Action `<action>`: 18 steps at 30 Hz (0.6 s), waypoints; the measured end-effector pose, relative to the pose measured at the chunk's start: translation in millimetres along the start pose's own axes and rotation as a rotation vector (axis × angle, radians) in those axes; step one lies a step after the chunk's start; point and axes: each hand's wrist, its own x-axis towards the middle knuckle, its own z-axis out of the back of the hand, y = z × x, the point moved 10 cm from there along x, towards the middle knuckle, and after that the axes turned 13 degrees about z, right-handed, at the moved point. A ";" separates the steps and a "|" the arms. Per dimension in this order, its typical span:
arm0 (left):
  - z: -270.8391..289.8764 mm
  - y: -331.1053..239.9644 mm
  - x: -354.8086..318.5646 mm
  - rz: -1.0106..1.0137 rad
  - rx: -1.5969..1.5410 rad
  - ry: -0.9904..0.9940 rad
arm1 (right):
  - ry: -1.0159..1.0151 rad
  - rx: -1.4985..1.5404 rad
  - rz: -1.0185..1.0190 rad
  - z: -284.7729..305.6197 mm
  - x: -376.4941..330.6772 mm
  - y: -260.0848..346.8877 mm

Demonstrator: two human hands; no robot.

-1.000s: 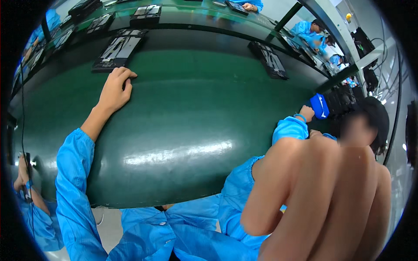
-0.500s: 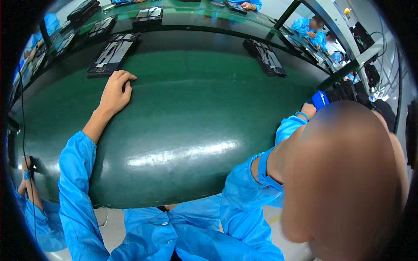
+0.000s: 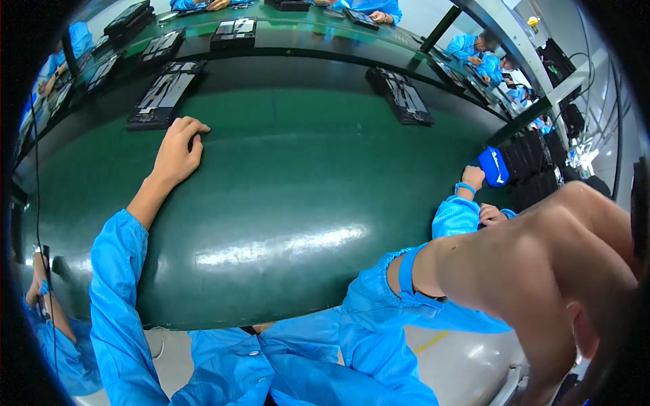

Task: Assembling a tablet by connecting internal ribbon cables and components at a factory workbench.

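Your left hand (image 3: 177, 150) lies palm down on the glossy dark green worktop (image 3: 305, 203), its fingers (image 3: 191, 126) loosely curled and closed on nothing. The fingertips sit just beside the near edge of a flat black rectangular tray with pale parts laid in it (image 3: 162, 93), close to touching it, though you cannot tell whether they actually do. Your blue sleeve (image 3: 118, 284) runs back from the wrist to the lower edge.

Your right arm, bare from a pushed-up blue cuff (image 3: 406, 271), rises close to the camera at the right. Its hand (image 3: 596, 325) is so near the lens and so blurred that you cannot tell how its fingers stand or whether they hold anything.

Counted outward, the near strip of the worktop carries two black trays: the one by your left hand and a second black tray (image 3: 401, 96), well apart to the right. On the raised green strip behind them lie at least four more black trays, among them one (image 3: 233, 32) straight ahead and one (image 3: 161, 46) to its left.

At the right edge another person's hand with a blue wristband (image 3: 472, 178) rests by a small blue packet with a white mark (image 3: 493, 166). Beside it stand stacked black trays (image 3: 535, 169). More people in blue coats (image 3: 474, 49) work at the far side.
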 end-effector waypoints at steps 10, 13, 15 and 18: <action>-13.4 -12.0 8.0 0.020 -0.013 0.022 | 0.100 0.089 0.110 1.4 -1.6 16.6; -15.1 -19.8 9.4 0.005 -0.007 0.015 | 0.115 0.029 0.063 -1.3 -4.8 15.8; -19.6 -20.1 11.1 0.036 -0.009 0.028 | 0.121 0.010 0.047 1.3 -5.8 16.8; -24.8 -21.8 10.0 0.023 -0.021 0.020 | 0.132 -0.007 0.030 0.8 -8.5 18.1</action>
